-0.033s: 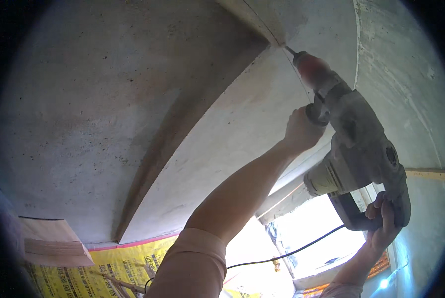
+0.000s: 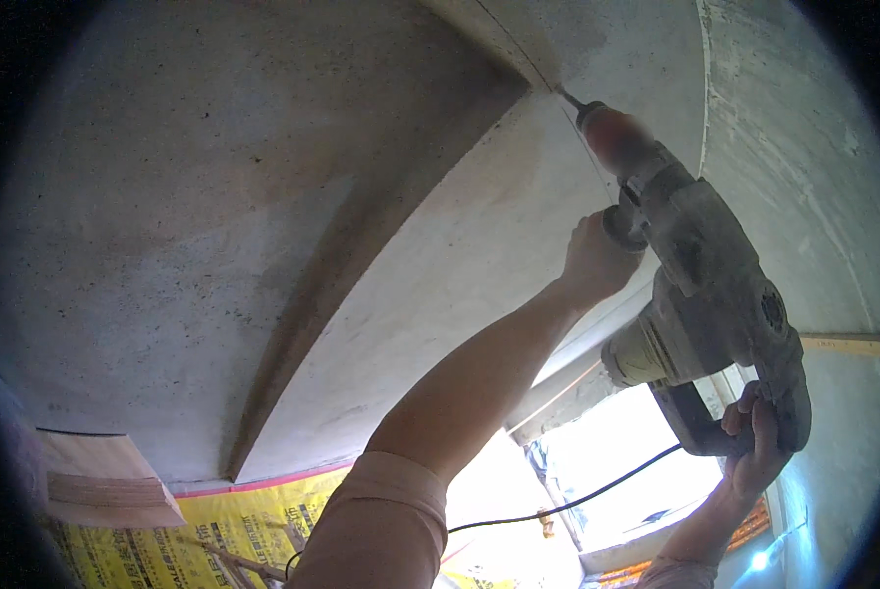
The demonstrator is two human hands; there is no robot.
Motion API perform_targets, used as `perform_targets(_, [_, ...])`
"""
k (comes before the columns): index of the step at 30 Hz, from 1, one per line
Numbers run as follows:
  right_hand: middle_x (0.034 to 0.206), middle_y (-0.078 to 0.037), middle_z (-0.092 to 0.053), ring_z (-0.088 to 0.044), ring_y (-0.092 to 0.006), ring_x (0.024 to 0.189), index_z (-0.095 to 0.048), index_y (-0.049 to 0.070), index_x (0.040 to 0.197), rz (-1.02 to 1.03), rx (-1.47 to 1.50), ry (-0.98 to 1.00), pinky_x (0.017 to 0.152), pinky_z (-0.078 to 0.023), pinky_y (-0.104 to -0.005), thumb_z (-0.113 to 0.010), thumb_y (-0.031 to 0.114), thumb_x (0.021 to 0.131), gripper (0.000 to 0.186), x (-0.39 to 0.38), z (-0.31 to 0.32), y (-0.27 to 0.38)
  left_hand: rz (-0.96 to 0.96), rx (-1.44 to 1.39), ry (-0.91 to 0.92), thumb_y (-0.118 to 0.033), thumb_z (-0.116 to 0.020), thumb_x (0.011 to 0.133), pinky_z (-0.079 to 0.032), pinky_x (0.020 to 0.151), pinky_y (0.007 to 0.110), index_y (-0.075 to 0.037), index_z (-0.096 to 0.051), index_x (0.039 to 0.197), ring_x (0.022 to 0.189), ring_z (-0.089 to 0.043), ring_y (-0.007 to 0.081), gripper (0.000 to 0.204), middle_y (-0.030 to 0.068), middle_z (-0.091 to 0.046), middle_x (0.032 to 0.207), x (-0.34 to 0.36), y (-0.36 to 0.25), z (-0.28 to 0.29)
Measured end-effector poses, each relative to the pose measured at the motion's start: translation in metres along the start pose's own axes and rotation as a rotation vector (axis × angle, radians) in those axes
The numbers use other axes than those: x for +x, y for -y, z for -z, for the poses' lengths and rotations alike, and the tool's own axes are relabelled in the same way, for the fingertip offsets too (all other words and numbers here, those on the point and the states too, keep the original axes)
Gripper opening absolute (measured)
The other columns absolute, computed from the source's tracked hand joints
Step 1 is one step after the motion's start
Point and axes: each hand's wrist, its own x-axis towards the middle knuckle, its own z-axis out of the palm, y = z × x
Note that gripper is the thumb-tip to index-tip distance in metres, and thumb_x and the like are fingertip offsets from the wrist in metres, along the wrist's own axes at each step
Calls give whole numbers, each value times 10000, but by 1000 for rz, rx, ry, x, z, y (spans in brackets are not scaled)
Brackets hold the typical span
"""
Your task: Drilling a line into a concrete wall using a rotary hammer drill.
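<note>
A large, dusty rotary hammer drill [image 2: 715, 265] is held overhead, tilted up and to the left. Its thin bit [image 2: 568, 96] meets the concrete at a drawn line close to the corner of a beam. My left hand [image 2: 602, 257] is wrapped round the side handle behind the red-brown chuck [image 2: 612, 137]. Lower down, my right hand [image 2: 760, 452] grips the rear handle, its fingers curled around the trigger side. From the drill's base a black cord [image 2: 577, 499] runs off to the left, passing behind my left forearm. The bit's very tip is hard to make out.
A concrete beam [image 2: 391, 265] crosses the ceiling [image 2: 185, 177], and a rough wall [image 2: 803, 167] rises at the right. Yellow printed sheeting [image 2: 253, 520] hangs at lower left beside a tan panel [image 2: 106, 481]. A bright window opening [image 2: 612, 461] lies below the drill.
Almost nothing differs. The drill and both hands keep their places, with only a very slight shift of the drill's front end.
</note>
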Motion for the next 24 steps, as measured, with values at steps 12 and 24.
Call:
perform_targets(12, [749, -57, -551, -483, -120, 524, -576, -4, 942, 14, -114, 57, 501, -395, -274, -570, 44, 870, 86, 4, 8, 2, -80, -62, -73, -182, -659, 797, -517, 749, 439, 5, -671, 914, 900, -665, 392, 221, 231, -685, 873, -2, 1, -12])
perform_targets(24, [578, -37, -560, -517, -116, 483, -631, 23, 786, 50, -240, -39, 477, -365, -246, -574, 92, 832, 101, 3, -8, 3, -206, -285, -85, -156, -703, 777, -520, 762, 400, -4, -665, 942, 919, -683, 350, 227, 216, -695, 897, -2, 1, -17])
